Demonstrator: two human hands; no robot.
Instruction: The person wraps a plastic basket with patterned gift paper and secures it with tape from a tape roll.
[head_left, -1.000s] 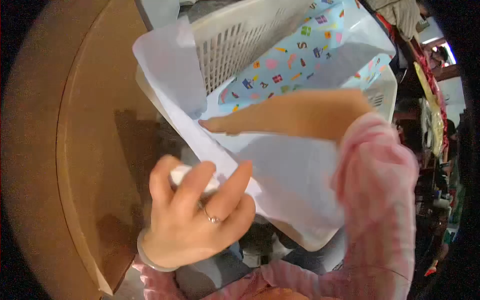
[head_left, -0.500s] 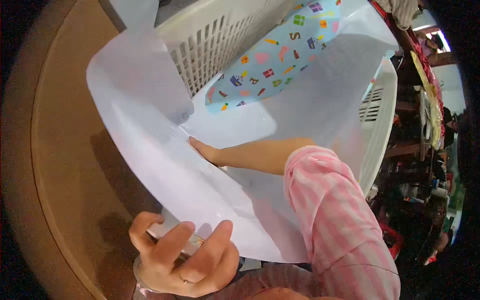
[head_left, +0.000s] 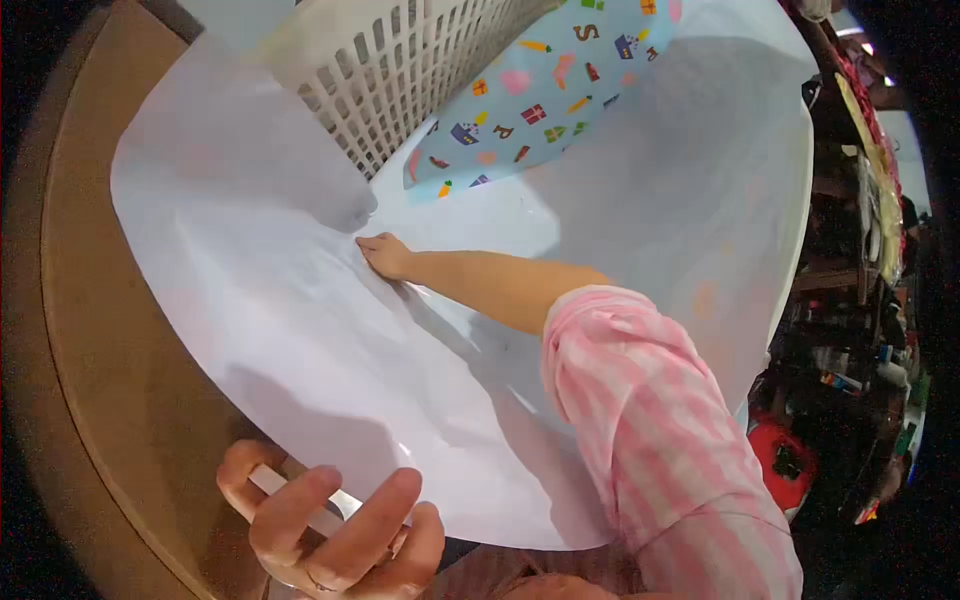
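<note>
A large sheet of wrapping paper (head_left: 250,260) lines a white slatted plastic basket (head_left: 420,70), with its plain white back facing up on the near side. Its light blue printed side (head_left: 545,100), with presents, letters and cakes, shows along the far wall. Inside the basket my right hand (head_left: 388,257) has its fingers pressed together at a crease in the paper, below the slatted wall. At the bottom left my left hand (head_left: 335,535) curls around a white, partly shiny object (head_left: 310,505) close to the paper's near edge. I cannot tell what that object is.
A brown surface (head_left: 110,300) with a curved edge lies under the basket on the left. To the right are a round red thing (head_left: 782,465) and cluttered shelves (head_left: 850,370). A pink striped sleeve (head_left: 670,410) covers my right upper arm.
My right hand has shifted up and left along the crease, its fingers drawn closer together. My left hand has moved down and left. The white paper spreads wider toward the left.
</note>
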